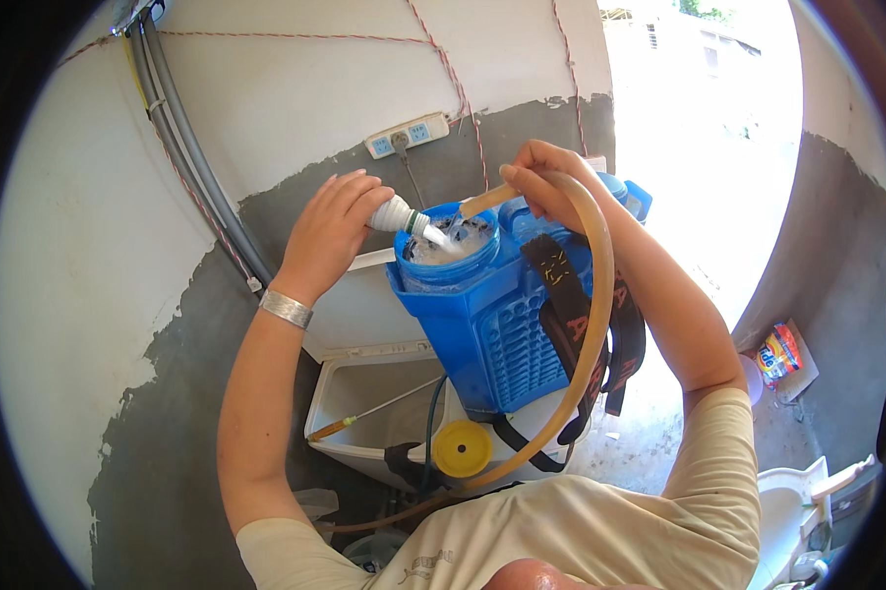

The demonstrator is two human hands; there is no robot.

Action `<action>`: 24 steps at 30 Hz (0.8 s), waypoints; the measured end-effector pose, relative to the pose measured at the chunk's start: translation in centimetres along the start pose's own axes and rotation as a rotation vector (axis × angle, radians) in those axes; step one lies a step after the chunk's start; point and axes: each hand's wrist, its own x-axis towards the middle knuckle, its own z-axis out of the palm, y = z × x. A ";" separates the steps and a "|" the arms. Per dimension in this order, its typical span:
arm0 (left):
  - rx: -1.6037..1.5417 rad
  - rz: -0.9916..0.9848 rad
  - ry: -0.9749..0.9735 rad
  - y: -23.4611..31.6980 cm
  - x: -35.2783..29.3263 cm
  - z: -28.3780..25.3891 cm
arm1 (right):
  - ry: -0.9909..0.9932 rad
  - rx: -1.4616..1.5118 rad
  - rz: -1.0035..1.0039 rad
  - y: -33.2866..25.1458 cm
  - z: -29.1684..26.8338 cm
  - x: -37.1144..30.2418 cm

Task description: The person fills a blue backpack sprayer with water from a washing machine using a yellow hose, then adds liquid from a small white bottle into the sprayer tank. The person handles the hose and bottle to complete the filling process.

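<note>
Two hands work over the round mouth of a blue tank [512,369], each closed on something different. The left hand [333,231] has its fingers wrapped around a white bottle [392,215], tipped so that its neck points down and inward over the rim, probably so that whatever comes out lands inside the tank. The right hand [551,187] has its fingers closed around a tan hose [600,295] near its end, the cut tip aimed at the same opening from the other side; this hold likely keeps the springy tube from swinging away. Pale foam [453,246] shows in the mouth. The tank stands upright, which presumably keeps the wide opening level and within reach of both hands. Its black straps [564,295] hang down one side, out of the opening's way. A yellow round lid [462,449] lies lower down, nearer the body.
</note>
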 end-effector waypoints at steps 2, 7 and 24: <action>0.047 0.031 -0.005 0.1 0.4 0.0 | -0.001 0.004 0.005 0.1 0.0 0.0; 0.124 0.097 0.018 0.0 1.0 0.0 | 0.001 -0.011 0.016 -0.1 -0.2 0.1; -0.452 -0.276 -0.271 0.1 0.6 0.2 | 0.027 0.040 0.006 -0.6 0.0 1.1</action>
